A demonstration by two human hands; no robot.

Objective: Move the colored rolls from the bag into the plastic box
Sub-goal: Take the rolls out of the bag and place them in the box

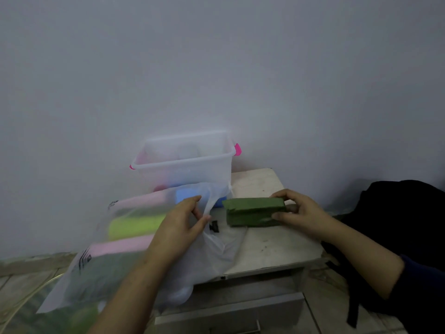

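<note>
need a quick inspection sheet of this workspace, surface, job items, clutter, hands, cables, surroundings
surface: pale worn cabinet top, small dark specks on it
job's things: translucent white plastic bag lies on the cabinet, overhanging its left edge, with pink, yellow-green and blue rolls showing through; dark green roll is outside the bag; clear plastic box with pink latches stands open by the wall, contents blurred
clutter: black fabric heap on the right
grippers: left hand pinches the bag's edge; right hand grips the green roll's end
cables: thin pale line on the floor at left, cannot tell what
surroundings: plain grey wall, tiled floor
</note>
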